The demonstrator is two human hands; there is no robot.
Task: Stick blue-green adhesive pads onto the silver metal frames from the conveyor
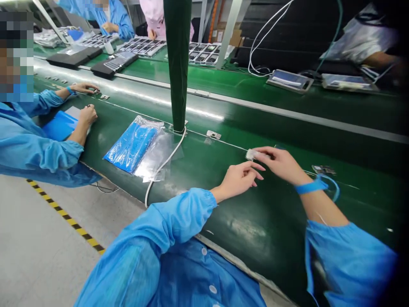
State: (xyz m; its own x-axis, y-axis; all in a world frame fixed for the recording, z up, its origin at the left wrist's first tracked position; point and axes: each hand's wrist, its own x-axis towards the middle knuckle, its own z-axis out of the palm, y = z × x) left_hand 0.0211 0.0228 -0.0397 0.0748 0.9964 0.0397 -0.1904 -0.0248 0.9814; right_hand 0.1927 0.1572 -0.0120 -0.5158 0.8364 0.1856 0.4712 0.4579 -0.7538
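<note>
My right hand (281,164), with a blue strap round the wrist, pinches a small whitish, silvery piece (251,154) over the green work surface (255,209). Its exact kind is too unclear to name. Just below and to the left, my left hand (241,181) has its fingers stretched out and apart, with nothing seen in them. A small flat metal part (213,135) lies by the thin white line farther left. Beyond my right wrist lies a dark and silver flat part (323,169).
A green post (177,64) rises from the bench, with a white cable (166,162) looping past it. Left of that lies a clear bag with blue contents (134,145). A co-worker's arms (41,145) are at far left. Trays of devices (140,46) line the opposite side.
</note>
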